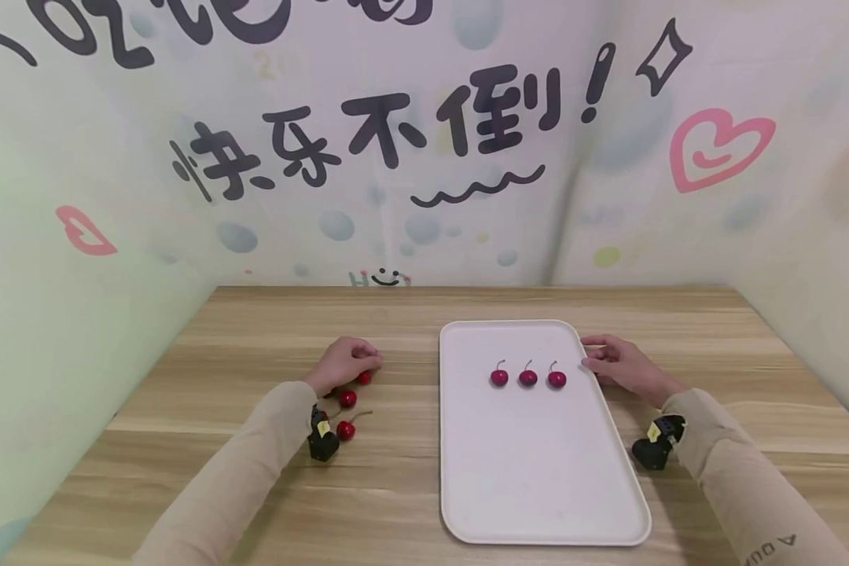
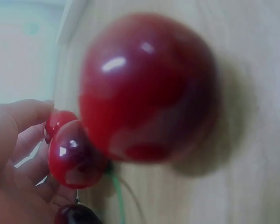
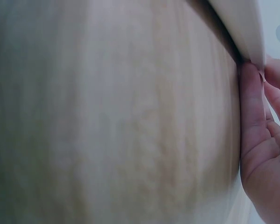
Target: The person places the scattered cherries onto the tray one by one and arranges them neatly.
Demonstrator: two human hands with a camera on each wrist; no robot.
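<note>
"Round red cherry (image 2: 59, 121): are we pinching it?"
"We can't tell; a nearer cherry (image 2: 74, 156) is partly hiding it. Our left hand (image 1: 343, 364) is lying curled beside it, our right hand (image 1: 626, 368) gripping a white rectangular tray (image 1: 538, 472)."

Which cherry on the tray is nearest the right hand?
The rightmost cherry on the white tray; the middle one and leftmost one sit farther from the right hand.

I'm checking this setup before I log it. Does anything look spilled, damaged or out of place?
Nothing stands out. The white tray shows no visible damage, its three cherries form a neat row, and the loose cherries lie grouped by the left hand.
</note>
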